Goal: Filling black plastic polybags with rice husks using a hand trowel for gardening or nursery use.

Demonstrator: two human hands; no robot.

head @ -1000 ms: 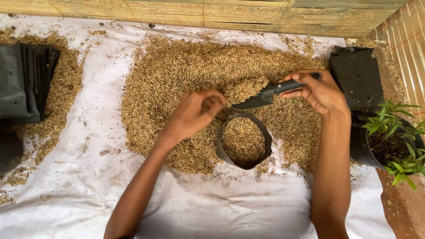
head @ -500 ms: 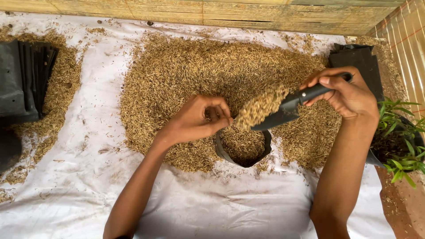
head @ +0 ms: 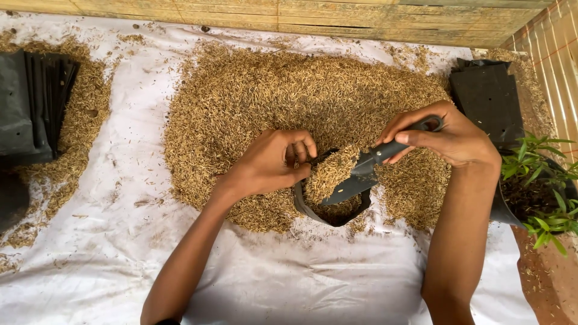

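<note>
A big heap of tan husks (head: pixel 271 102) lies on a white sheet (head: pixel 120 241). In front of it stands an open black grow bag (head: pixel 313 212), partly filled with husks. My left hand (head: pixel 271 164) pinches the bag's rim on its left side and holds it open. My right hand (head: pixel 448 137) grips the handle of a dark trowel (head: pixel 355 180), tilted down over the bag's mouth. A load of husks (head: pixel 328 173) rests on the blade and slides toward the bag.
A stack of flat black bags (head: pixel 33 105) lies at the left edge, another stack (head: pixel 487 99) at the right. A bagged green seedling (head: pixel 542 180) stands at the far right. A wooden board wall (head: pixel 301 15) runs along the back.
My right hand lifted the trowel out of the heap with a load of husks, then lowered and tipped it over the bag. The left hand stayed on the rim.
</note>
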